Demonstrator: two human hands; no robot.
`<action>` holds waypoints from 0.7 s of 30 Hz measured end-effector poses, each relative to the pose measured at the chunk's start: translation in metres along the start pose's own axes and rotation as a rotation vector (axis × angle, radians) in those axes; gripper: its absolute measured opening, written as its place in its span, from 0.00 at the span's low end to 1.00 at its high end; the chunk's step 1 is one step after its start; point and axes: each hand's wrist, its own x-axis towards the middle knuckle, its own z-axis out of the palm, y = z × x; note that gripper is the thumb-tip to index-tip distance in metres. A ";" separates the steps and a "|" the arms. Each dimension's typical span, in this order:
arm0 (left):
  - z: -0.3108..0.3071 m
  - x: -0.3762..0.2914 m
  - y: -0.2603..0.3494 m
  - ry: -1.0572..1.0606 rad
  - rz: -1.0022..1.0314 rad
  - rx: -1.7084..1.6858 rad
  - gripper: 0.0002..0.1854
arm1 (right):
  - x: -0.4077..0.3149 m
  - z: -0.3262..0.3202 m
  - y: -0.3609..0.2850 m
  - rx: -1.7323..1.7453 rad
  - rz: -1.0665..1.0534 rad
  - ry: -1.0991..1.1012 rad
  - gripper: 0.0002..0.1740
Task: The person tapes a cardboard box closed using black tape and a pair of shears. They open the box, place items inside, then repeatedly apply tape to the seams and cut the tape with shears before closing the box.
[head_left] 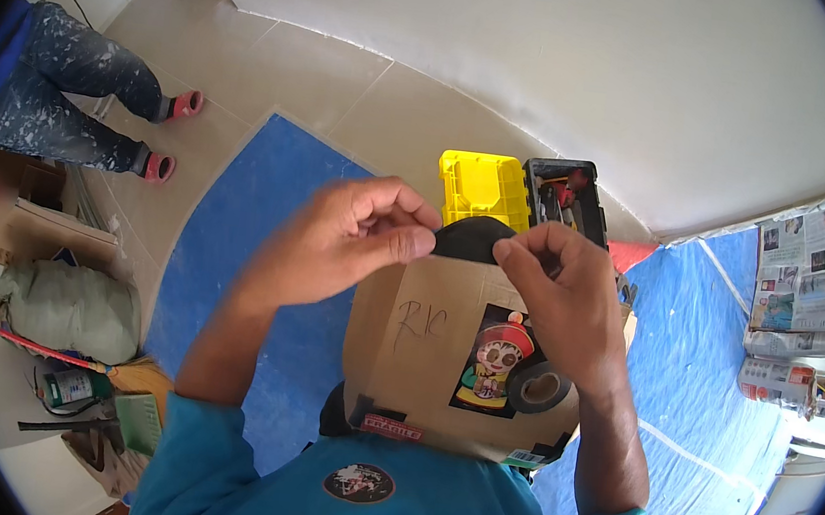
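A flat brown cardboard piece (pixel 431 365) lies before my torso, bearing handwriting, a cartoon sticker (pixel 496 360) and a red label (pixel 392 426). On its right part rests a roll of black tape (pixel 540 388). At its far edge is a black piece (pixel 471 238), whose exact kind I cannot tell. My left hand (pixel 353 244) pinches the left end of this black piece between thumb and index finger. The right end is pinched by my right hand (pixel 567 296) in the same way. Black strips of tape cover the cardboard's near corners.
Beyond my hands stands an open toolbox with a yellow lid (pixel 482 186) and black tray (pixel 569 191). Blue sheeting (pixel 232 254) covers part of the tiled floor. A person (pixel 69 78) stands at the left. Bags, a broom (pixel 140 377) and boxes lie lower left.
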 end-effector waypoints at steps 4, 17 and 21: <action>-0.011 0.011 0.006 -0.037 0.029 0.109 0.17 | 0.005 0.005 -0.001 0.052 -0.058 -0.005 0.18; 0.001 0.016 -0.064 -0.134 -0.028 -0.033 0.28 | 0.011 0.004 0.019 0.601 -0.144 -0.096 0.07; 0.014 0.019 -0.084 -0.093 0.013 -0.164 0.24 | 0.012 0.002 0.027 0.658 -0.117 -0.092 0.07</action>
